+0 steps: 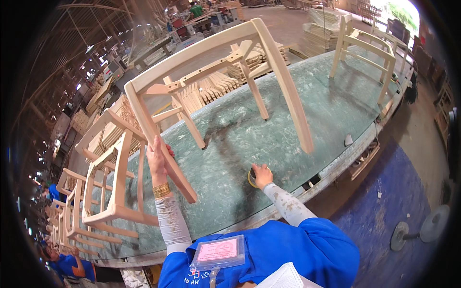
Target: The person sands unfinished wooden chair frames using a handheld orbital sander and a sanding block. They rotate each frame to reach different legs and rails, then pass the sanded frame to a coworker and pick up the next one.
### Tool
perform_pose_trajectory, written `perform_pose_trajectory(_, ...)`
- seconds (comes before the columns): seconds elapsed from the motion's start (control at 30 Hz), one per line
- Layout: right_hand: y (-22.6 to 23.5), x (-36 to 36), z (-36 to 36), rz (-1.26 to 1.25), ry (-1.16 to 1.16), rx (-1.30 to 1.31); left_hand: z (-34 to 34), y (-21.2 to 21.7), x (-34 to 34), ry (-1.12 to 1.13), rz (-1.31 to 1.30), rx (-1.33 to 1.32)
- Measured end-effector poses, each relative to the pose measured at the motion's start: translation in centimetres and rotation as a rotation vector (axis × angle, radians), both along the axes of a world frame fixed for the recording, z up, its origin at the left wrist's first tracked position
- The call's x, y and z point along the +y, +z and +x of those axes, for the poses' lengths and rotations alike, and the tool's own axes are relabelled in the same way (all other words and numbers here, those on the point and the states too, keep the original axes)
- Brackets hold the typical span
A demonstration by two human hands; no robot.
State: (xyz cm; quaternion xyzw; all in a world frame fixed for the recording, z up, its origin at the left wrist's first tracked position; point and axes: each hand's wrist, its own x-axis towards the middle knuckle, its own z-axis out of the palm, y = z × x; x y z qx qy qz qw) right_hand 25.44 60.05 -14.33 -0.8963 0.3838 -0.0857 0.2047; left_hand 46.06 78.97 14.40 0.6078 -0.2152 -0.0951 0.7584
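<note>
A pale, bare wood chair frame (284,89) stands in front of me on a long green worktable (331,120). My left hand (157,158) is wrapped round its near left leg, partway up from the leg's lower end. To the right, low over the table near its front edge, my right hand (262,176) is closed on a small round black-and-yellow thing (251,178). The fingers hide part of it, so its kind is unclear. That hand is apart from the chair frame.
Another chair frame (123,168) stands close on my left, with several more beyond it. A further frame (339,50) is at the table's far right. Stacked wooden parts (206,90) lie behind the table. Another person (72,265) is at the lower left.
</note>
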Motion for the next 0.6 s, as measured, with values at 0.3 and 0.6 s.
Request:
perform_pose_trajectory(0.3, 21.8, 1.6, -8.5, 0.176, 0.353, -0.622, -0.1, -1.0, 2.7, 0.069, 0.008, -0.027)
perform_pose_trajectory(0.6, 39.2, -10.7, -8.1, -0.575, -0.071, -0.909, -1.7, -1.3, 2.4, 0.096, 0.041, -0.063)
